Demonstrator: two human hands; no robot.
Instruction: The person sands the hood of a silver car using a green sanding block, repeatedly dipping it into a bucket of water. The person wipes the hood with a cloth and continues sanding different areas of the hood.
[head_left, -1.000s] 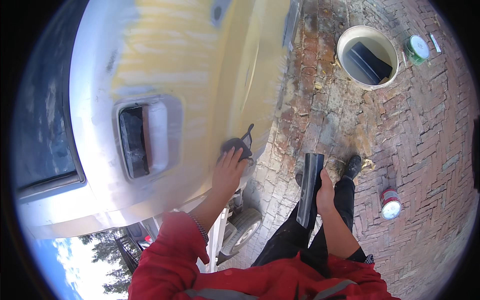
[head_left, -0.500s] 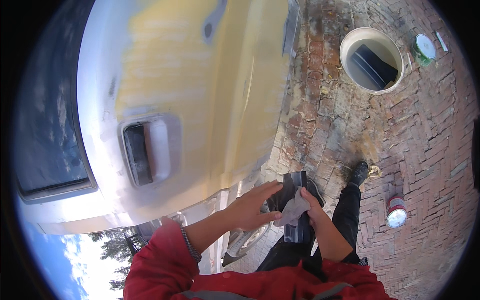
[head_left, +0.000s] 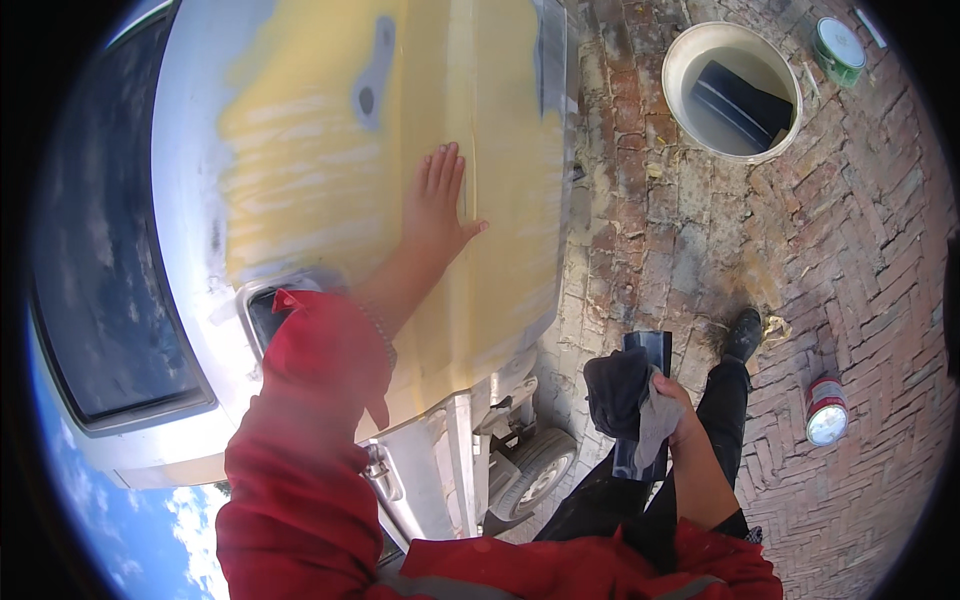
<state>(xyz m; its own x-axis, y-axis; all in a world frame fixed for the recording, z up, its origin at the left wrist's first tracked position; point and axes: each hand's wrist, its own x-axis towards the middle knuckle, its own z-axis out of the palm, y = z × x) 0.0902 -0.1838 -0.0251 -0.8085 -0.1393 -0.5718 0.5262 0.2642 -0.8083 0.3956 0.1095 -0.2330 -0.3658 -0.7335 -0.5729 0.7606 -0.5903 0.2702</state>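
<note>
My left hand [head_left: 438, 205] lies flat against the yellow-patched car door [head_left: 320, 180], fingers stretched toward the top of the view, thumb spread to the right. It holds nothing. Down by my legs, my right hand [head_left: 688, 415] is closed on a thin grey rag [head_left: 658, 420] and a dark strip [head_left: 652, 347] with pale lines. A bunched dark cloth [head_left: 612, 392] hangs over the strip's left side. My fingers partly hide how these pieces are held together. Just below the left hand, the sleeve covers part of the door handle recess [head_left: 262, 318].
On the brick paving [head_left: 850, 240] at the far right stands a whitish bucket [head_left: 683, 128] of cloudy water with a dark piece in it. Beside it is a green tin [head_left: 838, 50]. A red tin [head_left: 826, 412] sits right of my foot. A wheel [head_left: 537, 480] shows below the door.
My left hand has left the rag and strip and reached up onto the door. My right hand keeps its hold, shifted slightly right. The bunched dark cloth now shows there.
</note>
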